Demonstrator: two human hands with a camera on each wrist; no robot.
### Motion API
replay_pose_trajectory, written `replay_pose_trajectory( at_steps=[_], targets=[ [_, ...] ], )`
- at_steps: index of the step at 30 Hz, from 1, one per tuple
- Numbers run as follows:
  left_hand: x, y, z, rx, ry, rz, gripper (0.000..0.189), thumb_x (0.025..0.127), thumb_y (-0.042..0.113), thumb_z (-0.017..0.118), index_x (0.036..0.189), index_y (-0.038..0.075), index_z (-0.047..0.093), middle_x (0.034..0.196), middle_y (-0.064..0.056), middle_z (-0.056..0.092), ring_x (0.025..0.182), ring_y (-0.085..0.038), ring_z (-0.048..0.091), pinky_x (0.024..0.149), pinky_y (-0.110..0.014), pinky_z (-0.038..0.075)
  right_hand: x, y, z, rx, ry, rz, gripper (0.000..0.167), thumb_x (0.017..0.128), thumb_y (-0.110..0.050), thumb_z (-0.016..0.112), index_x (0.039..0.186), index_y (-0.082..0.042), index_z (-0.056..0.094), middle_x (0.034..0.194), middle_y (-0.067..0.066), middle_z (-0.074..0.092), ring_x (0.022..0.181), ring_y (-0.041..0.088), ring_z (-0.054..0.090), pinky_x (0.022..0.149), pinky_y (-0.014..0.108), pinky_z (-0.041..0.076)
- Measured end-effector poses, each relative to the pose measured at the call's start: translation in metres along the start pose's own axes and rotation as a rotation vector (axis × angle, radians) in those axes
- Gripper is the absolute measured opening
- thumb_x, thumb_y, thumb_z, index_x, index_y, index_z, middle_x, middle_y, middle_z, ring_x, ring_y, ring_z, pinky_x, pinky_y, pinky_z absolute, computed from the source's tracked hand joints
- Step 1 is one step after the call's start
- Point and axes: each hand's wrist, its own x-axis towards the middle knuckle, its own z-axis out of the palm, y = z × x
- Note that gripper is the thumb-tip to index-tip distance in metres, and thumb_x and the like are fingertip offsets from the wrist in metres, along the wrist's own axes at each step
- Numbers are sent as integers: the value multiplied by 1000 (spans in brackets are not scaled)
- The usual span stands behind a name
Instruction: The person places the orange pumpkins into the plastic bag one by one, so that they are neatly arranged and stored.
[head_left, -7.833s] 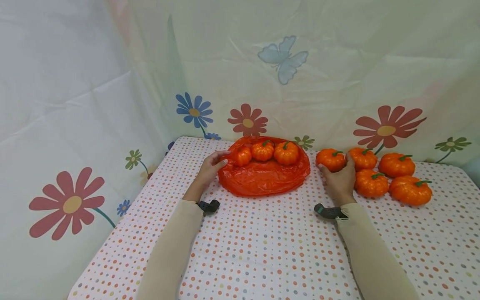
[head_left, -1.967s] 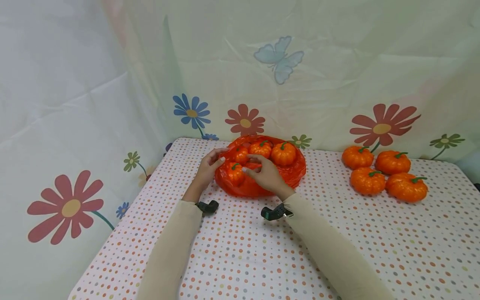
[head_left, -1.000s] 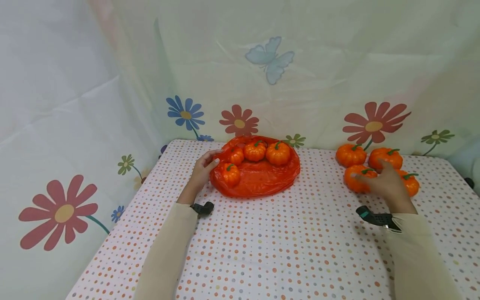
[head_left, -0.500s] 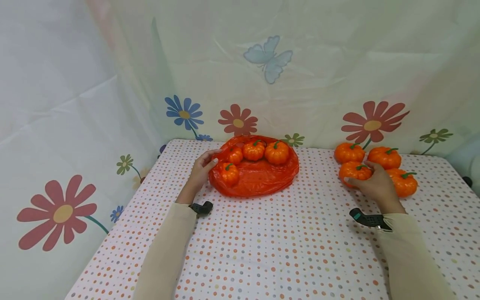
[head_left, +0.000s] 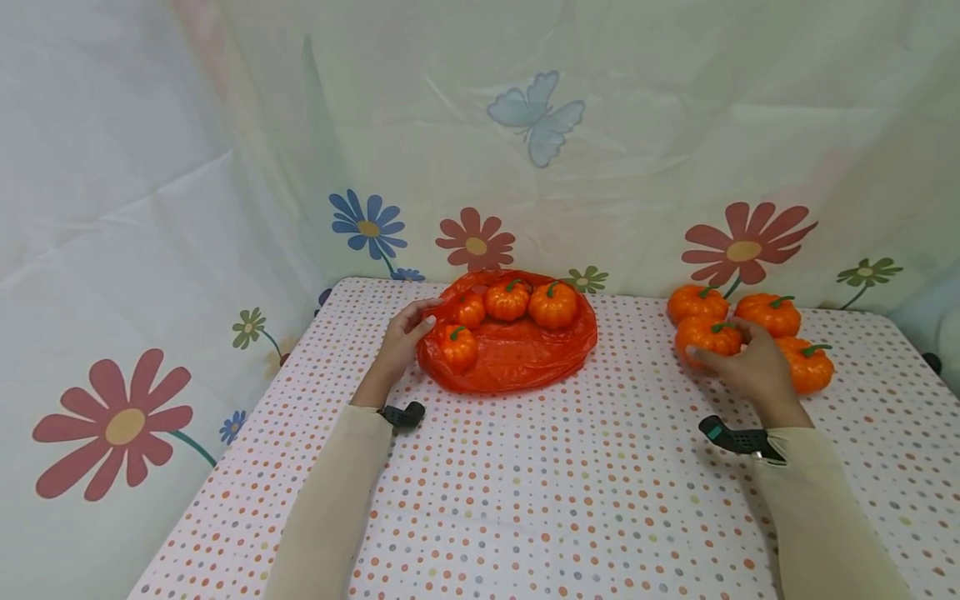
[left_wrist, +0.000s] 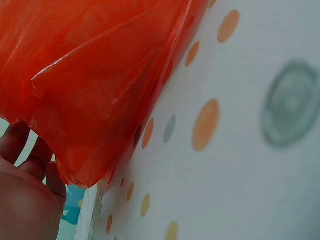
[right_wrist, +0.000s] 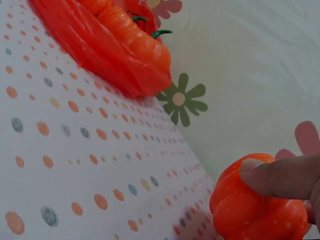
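My right hand grips a small orange pumpkin with a green stem, the front-left one of the group at the right. The right wrist view shows my thumb pressed on the glossy side of this pumpkin, a dark shadow on the cloth beside it. At the left, my left hand holds the rim of an open red plastic bag. Its fingers reach behind the bag in the left wrist view. Several pumpkins sit inside the bag, one near my left thumb.
Three more pumpkins stand around my right hand: one behind, one at the back right and one partly hidden by the hand. A dotted cloth covers the table. A flowered curtain hangs along the back edge.
Since the oldest frame, the right hand carried a pumpkin into the bag's front left and returned right. It now grips another pumpkin, slightly raised since half a second ago. The left hand stays at the bag.
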Motion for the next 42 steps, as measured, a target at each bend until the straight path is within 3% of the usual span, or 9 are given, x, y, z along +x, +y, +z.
replay_pose_trajectory(
  at_steps=[6,13,16,19,20,24,26,33,42],
  targets=[
    [1,0,-1,-7,2,-1,35,101,25,55,136,19,56,143,-4,52,130,-24,49,110,-45,44,-2,-9,2,19,39,-43,101,89,-53,63,157,-1,10,157,33,19,135,55,27,106,71,32],
    [2,-1,0,-12,-11,-10,39,101,27,54,138,17,54,145,-7,51,132,-26,48,111,-45,43,45,38,28,127,155,-132,106,77,-73,64,159,-25,15,161,19,24,135,45,32,104,66,39],
    [2,-3,0,-7,-8,-16,37,101,27,54,137,18,55,144,-5,52,131,-25,48,111,-44,44,48,40,34,164,191,-136,100,79,-69,65,158,-34,15,162,13,24,133,39,36,104,55,46],
    [2,-4,0,3,1,-25,35,101,28,54,136,21,56,143,-3,52,131,-24,50,109,-43,45,24,13,31,195,207,-126,91,83,-61,67,156,-37,18,160,12,28,124,33,39,94,31,52],
    [1,-4,-1,9,4,-30,35,101,28,54,135,22,56,144,-2,53,130,-23,50,109,-43,46,16,3,29,209,205,-126,89,85,-56,68,157,-34,20,160,13,29,123,33,39,94,30,52],
    [0,-3,-1,16,5,-34,35,102,27,53,137,22,55,143,-4,52,129,-24,50,108,-41,47,-6,-24,26,249,187,-168,86,87,-45,71,157,-28,23,159,15,28,127,35,38,104,44,49],
    [0,-2,-2,10,2,-31,35,102,26,53,137,21,55,142,-4,53,129,-24,50,108,-41,46,-10,-32,27,248,176,-184,86,88,-41,72,157,-25,24,159,17,26,131,39,36,107,60,41],
    [3,0,-1,-4,-20,-22,37,102,26,53,139,19,54,144,-5,51,131,-24,48,111,-43,43,-15,-47,36,225,132,-255,86,85,-46,73,156,-23,29,155,19,33,128,40,39,106,59,42],
    [-1,5,-1,-2,-8,-33,36,103,22,52,138,17,54,145,-5,51,130,-24,48,112,-43,43,-20,-75,65,237,-43,-327,85,85,-46,74,154,-21,32,151,17,40,122,38,46,80,26,49]
  ],
)
